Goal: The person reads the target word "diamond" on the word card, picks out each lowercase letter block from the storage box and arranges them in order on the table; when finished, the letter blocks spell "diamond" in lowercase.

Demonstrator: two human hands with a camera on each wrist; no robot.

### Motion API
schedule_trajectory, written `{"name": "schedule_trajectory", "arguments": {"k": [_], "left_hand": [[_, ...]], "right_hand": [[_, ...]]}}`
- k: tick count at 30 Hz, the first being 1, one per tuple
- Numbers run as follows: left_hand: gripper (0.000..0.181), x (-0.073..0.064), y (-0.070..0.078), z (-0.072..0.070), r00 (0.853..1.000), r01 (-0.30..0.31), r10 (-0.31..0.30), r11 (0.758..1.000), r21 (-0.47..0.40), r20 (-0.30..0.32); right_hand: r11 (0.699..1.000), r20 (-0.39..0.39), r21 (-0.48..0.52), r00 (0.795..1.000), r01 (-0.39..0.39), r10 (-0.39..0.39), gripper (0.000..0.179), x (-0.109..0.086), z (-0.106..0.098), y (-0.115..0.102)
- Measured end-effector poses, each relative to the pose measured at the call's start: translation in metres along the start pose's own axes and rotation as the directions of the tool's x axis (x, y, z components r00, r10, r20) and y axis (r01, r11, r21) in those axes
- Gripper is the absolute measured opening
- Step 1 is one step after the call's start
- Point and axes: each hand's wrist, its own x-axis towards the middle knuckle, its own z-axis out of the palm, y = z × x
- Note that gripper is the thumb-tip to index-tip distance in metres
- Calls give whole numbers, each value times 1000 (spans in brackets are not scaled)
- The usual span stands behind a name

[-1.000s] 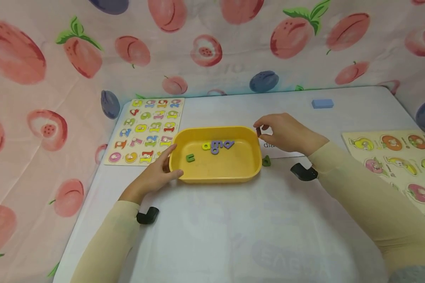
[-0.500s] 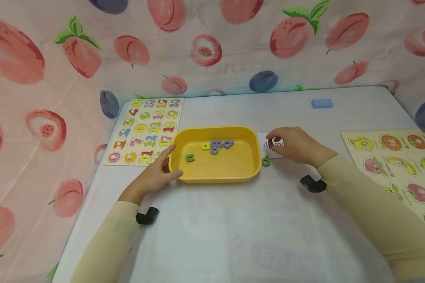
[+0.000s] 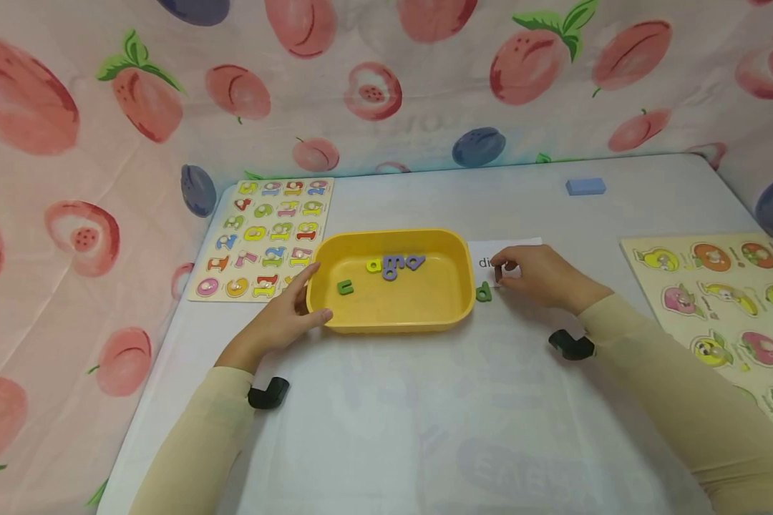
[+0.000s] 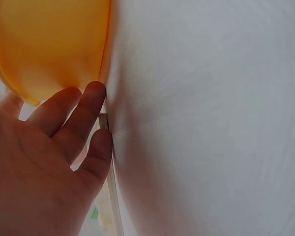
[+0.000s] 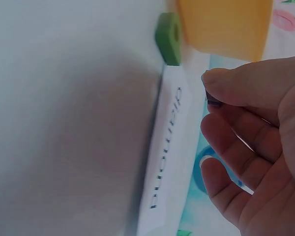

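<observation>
Over the printed card [image 3: 479, 250], we pinch a small dark piece [image 5: 213, 101] between thumb and finger of the right hand [image 3: 533, 275], probably for fine control; it sits inside this grip. Just left of the grip lies a green letter [image 3: 483, 292]. Farther left, our left hand [image 3: 285, 316] rests loosely against the yellow tray [image 3: 396, 327], presumably to steady it.

The head camera faces forward and down from above the table [image 3: 361, 415]. Each wrist camera (its picture turned sideways) views at close range the left hand [image 4: 44, 157] or right hand [image 5: 260, 137]. All three views share the yellow tray [image 3: 399, 307]; head and right wrist share the card [image 5: 163, 147].
</observation>
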Motion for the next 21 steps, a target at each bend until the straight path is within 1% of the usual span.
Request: {"name": "schedule_trajectory", "arguments": {"k": [7, 11, 16, 21], "left_hand": [[97, 1, -2, 0, 1000, 2, -2, 1000, -10, 2], [97, 2, -3, 0, 1000, -1, 2, 1000, -11, 1], [96, 2, -3, 0, 1000, -8, 8, 1000, -7, 0], [96, 2, -3, 0, 1000, -5, 5, 1000, -3, -3]], "right_hand": [[1000, 18, 3, 1000, -17, 17, 33, 0, 10, 3], [1000, 29, -6, 1000, -12, 12, 31, -1, 13, 1], [999, 50, -15, 998, -35, 36, 29, -2, 17, 1], [999, 35, -31, 999, -6, 7, 28, -2, 21, 3]]}}
